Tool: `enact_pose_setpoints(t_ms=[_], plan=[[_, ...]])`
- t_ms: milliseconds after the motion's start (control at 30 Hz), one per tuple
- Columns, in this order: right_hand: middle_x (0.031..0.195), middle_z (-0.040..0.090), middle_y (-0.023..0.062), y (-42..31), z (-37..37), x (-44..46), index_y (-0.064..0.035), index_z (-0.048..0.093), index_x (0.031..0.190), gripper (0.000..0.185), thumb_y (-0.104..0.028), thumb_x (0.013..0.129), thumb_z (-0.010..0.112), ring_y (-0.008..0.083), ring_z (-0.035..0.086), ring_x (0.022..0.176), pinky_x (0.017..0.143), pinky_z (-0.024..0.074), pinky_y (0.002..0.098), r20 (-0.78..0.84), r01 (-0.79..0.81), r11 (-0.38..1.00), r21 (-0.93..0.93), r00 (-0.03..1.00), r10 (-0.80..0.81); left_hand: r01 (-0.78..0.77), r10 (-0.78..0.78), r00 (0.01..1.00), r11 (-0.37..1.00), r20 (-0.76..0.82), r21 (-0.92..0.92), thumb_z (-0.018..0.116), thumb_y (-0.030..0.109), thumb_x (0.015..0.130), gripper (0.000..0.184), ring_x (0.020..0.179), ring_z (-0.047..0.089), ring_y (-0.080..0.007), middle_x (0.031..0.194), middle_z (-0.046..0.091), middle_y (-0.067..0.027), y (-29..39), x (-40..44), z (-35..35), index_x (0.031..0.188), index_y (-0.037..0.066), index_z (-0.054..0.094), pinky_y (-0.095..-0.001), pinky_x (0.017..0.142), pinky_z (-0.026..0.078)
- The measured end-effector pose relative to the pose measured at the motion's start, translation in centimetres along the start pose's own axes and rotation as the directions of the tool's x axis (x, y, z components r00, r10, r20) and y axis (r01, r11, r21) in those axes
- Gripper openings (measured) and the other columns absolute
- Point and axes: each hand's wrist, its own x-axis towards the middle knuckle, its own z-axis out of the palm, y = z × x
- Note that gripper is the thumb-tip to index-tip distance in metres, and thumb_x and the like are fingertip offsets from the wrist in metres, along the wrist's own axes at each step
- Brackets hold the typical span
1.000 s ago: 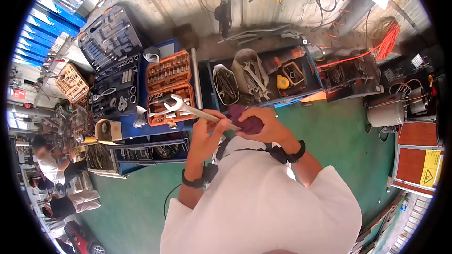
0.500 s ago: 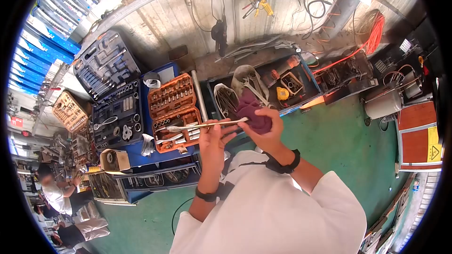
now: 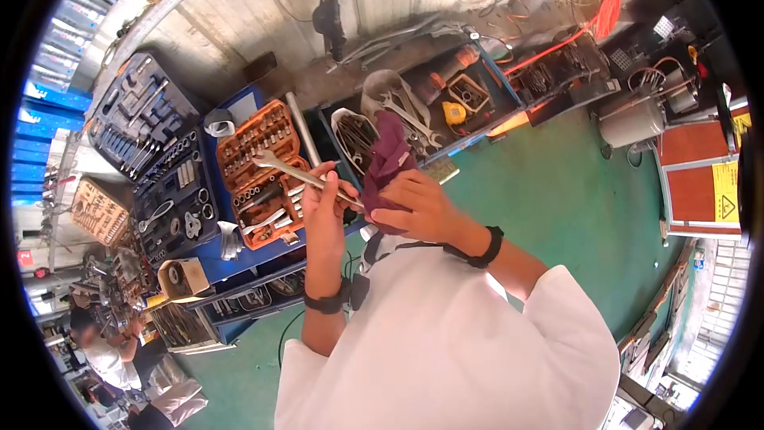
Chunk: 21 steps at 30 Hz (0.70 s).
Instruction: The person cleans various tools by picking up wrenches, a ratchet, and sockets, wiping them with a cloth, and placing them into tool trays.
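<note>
The left hand grips a metal wrench by its shaft, its open-ended head pointing toward the orange socket case. The right hand clutches a dark purple cloth at the wrench's other end, which is hidden. Beyond the cloth, a drawer holds more wrenches and a yellow tape measure.

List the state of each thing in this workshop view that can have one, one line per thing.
Left hand: closed round the wrench
Right hand: gripping the cloth
Wrench: held, slanting
Purple cloth: bunched
Orange socket case: open
Dark tool case: open
Cardboard box: open
Orange line by the wall: partly coiled
Yellow tape measure: lying in the tray; tape state unclear
</note>
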Motion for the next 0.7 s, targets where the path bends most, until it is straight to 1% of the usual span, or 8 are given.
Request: enact_pose_setpoints(t_ms=[67,167,200,267,333,500,633,700], plan=[[0.088,0.059,0.0056,0.1,-0.8,-0.6,-0.0139,0.063,0.102,0.037,-0.012,0.068,0.077,0.0233,0.060,0.080,0.075,0.0489,0.0361,0.038,-0.035,0.999,0.003,0.999,0.035,-0.043,0.037,0.997,0.996,0.071,0.078,0.052,0.018,0.100,0.030,0.070,0.061,-0.0109,0.077,0.060,-0.0059,-0.2,0.1,0.4,0.125,0.003,0.045,-0.0227,0.058,0.051],[0.091,0.063,0.0073,0.4,-1.3,-1.8,-0.0107,0.060,0.100,0.048,-0.023,0.064,0.090,0.0261,0.062,0.084,0.076,0.0503,0.0351,0.023,-0.340,0.913,0.225,0.939,0.344,-0.073,0.060,0.992,0.991,0.111,0.115,0.052,0.016,0.100,0.032,0.071,0.062,-0.0127,0.079,0.061,-0.0084,-0.6,-0.4,1.2,0.127,0.002,0.044,-0.0249,0.062,0.052],[0.091,0.063,0.0073,0.5,-1.7,-2.1,-0.0107,0.060,0.100,0.048,-0.023,0.064,0.090,0.0261,0.062,0.084,0.076,0.0503,0.0351,0.024,-0.344,0.911,0.227,0.937,0.348,-0.098,0.083,0.989,0.987,0.119,0.129,0.052,0.016,0.100,0.031,0.072,0.062,-0.0133,0.079,0.062,-0.0089,-0.9,-0.6,1.5,0.126,0.002,0.044,-0.0255,0.062,0.052],[0.092,0.064,0.0079,0.6,-2.3,-2.7,-0.0094,0.058,0.104,0.052,-0.023,0.065,0.090,0.0250,0.064,0.089,0.079,0.0506,0.0324,0.149,-0.569,0.708,0.419,0.812,0.565,-0.119,0.101,0.987,0.982,0.127,0.143,0.053,0.017,0.099,0.032,0.072,0.062,-0.0147,0.079,0.062,-0.0097,-1.5,-0.9,1.8,0.126,0.002,0.043,-0.0262,0.065,0.051],[0.096,0.063,0.0069,0.8,-2.6,-3.4,-0.0082,0.056,0.108,0.055,-0.023,0.066,0.089,0.0197,0.064,0.093,0.082,0.0497,0.0294,0.168,-0.596,0.683,0.423,0.792,0.587,-0.140,0.120,0.984,0.978,0.135,0.157,0.054,0.019,0.099,0.032,0.073,0.062,-0.0161,0.078,0.063,-0.0104,-2.1,-1.1,2.2,0.125,0.003,0.042,-0.0268,0.067,0.049],[0.105,0.059,0.0020,1.2,-3.4,-4.5,-0.0086,0.055,0.109,0.051,-0.017,0.070,0.087,0.0096,0.058,0.094,0.084,0.0480,0.0270,0.359,-0.686,0.288,0.668,0.636,0.683,-0.270,0.225,0.946,0.946,0.234,0.180,0.056,0.017,0.098,0.032,0.082,0.065,-0.0188,0.086,0.066,-0.0149,-3.1,-1.7,3.2,0.123,0.003,0.040,-0.0286,0.076,0.051],[0.103,0.059,0.0010,2.2,-4.8,-5.4,-0.0091,0.055,0.109,0.049,-0.017,0.072,0.085,0.0086,0.058,0.096,0.086,0.0472,0.0259,0.463,-0.708,0.175,0.684,0.607,0.646,-0.246,0.178,0.927,0.953,0.331,0.176,0.058,0.013,0.097,0.031,0.091,0.067,-0.0218,0.095,0.068,-0.0191,-3.4,-2.2,4.0,0.120,0.003,0.041,-0.0305,0.081,0.052],[0.100,0.060,0.0008,2.7,-5.4,-5.8,-0.0086,0.055,0.110,0.048,-0.018,0.073,0.084,0.0082,0.057,0.096,0.086,0.0468,0.0251,0.540,-0.720,0.007,0.694,0.527,0.656,-0.255,0.173,0.922,0.945,0.345,0.206,0.058,0.012,0.097,0.029,0.091,0.067,-0.0217,0.097,0.068,-0.0195,-4.0,-2.4,4.4,0.119,0.003,0.042,-0.0305,0.081,0.052]])
